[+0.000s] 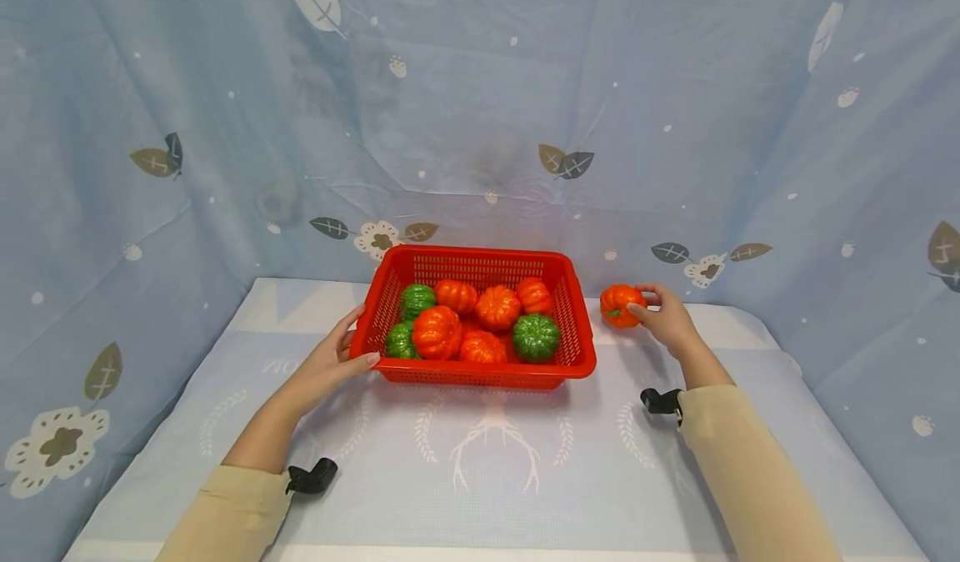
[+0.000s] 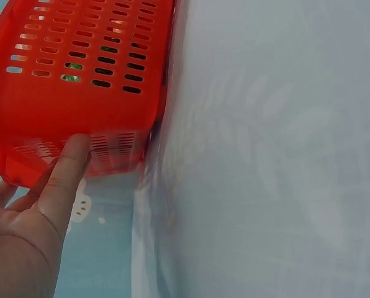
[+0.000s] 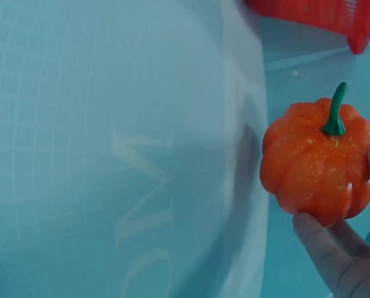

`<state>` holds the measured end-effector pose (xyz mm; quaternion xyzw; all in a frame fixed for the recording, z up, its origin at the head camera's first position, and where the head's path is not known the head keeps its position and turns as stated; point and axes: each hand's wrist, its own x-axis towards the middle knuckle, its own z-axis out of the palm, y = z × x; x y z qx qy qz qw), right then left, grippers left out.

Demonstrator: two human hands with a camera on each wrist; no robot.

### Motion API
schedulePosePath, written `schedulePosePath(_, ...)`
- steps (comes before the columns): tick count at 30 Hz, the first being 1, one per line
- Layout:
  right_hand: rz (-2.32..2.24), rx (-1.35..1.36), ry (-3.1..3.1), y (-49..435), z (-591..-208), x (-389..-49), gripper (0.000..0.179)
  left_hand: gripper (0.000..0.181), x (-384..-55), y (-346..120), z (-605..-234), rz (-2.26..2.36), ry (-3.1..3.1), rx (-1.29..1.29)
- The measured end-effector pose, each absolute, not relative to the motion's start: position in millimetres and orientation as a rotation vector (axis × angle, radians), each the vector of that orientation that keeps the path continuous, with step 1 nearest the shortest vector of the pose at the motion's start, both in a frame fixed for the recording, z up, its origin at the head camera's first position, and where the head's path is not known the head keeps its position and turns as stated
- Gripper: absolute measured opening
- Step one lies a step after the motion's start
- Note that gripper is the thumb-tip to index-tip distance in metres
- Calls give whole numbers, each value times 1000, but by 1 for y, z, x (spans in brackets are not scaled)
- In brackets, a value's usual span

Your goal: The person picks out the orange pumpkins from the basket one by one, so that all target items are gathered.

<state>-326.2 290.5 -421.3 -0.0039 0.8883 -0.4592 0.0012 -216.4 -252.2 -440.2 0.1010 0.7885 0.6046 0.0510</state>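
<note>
Many pumpkins (image 1: 437,333) are already in the red basket (image 1: 480,371). One orange pumpkin (image 1: 618,305) seems left outside, near it, pinched by the right hand (image 1: 667,322). The left hand (image 1: 326,367), fingers loose, touches the basket.

One red basket (image 1: 480,372) stands on one bench (image 1: 495,504). In it eight pumpkins can be counted: five orange pumpkins (image 1: 437,333) and three green pumpkins (image 1: 536,338), two of the green at the left and one at the right. A sixth orange pumpkin (image 1: 618,305) is to the basket's right. There are two hands, one left hand (image 1: 327,366) and one right hand (image 1: 667,322), and two sleeves (image 1: 750,462).
</note>
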Motion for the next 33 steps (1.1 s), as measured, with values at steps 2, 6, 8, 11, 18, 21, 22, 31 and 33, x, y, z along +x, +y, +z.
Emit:
schedulePosePath(2,-1441,17,2781,292,-424,-329,54,91,-217,-253,-441,1849,2392,310)
schedulePosePath(6,-1430,47,2758,295,-428,-332,55,91,-216,-253,-441,1855,2385,312)
schedulePosePath(8,-1421,57,2749,296,-428,-333,55,91,-216,-253,-441,1854,2390,309)
schedulePosePath(11,-1357,78,2795,298,-428,-335,56,91,-215,-253,-440,1845,2403,302)
schedulePosePath(18,-1315,81,2944,303,-431,-341,54,92,-216,-252,-440,1863,2394,326)
schedulePosePath(21,-1368,17,2952,304,-433,-342,48,92,-216,-252,-441,1874,2385,343)
schedulePosePath(22,-1371,9,2955,304,-434,-342,46,92,-216,-253,-441,1876,2383,345)
schedulePosePath(31,-1138,-21,2983,314,-431,-344,56,90,-217,-253,-442,1879,2376,342)
schedulePosePath(33,-1101,-50,2958,314,-429,-344,63,90,-217,-252,-442,1883,2370,339)
